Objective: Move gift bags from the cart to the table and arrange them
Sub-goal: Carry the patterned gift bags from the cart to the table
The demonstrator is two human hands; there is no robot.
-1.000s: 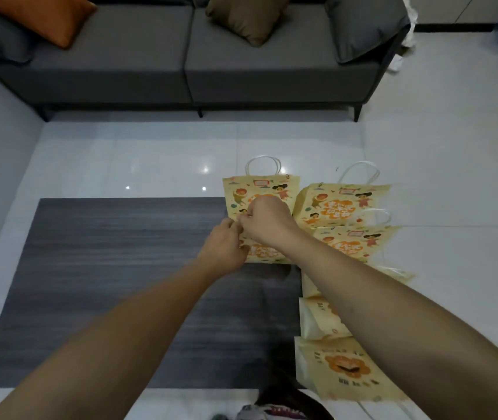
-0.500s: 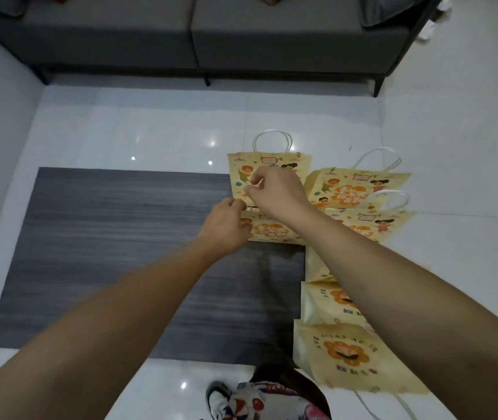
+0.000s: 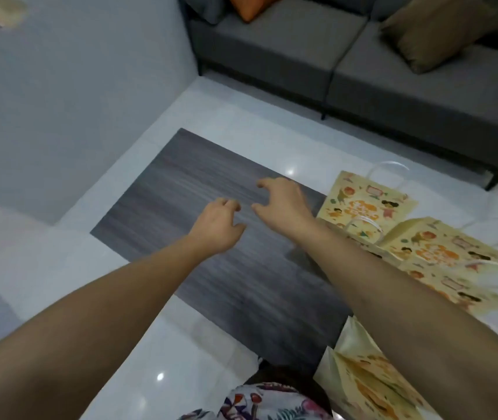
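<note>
Both hands are empty, fingers loosely curled: left hand point(image 3: 216, 227), right hand point(image 3: 282, 200). The gift bags point(image 3: 366, 204) lie flat just right of them, handles pointing away, so the right one's closer.

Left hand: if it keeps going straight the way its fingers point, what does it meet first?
Probably the dark tabletop beneath and ahead of the left hand; nothing else lies in that line. Its height above the surface is unclear.

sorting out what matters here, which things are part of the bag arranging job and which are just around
Job: gift bags lying flat, dark table top, left hand and right hand, both empty.
Just around: grey sofa, orange cushion, brown cushion.
</note>
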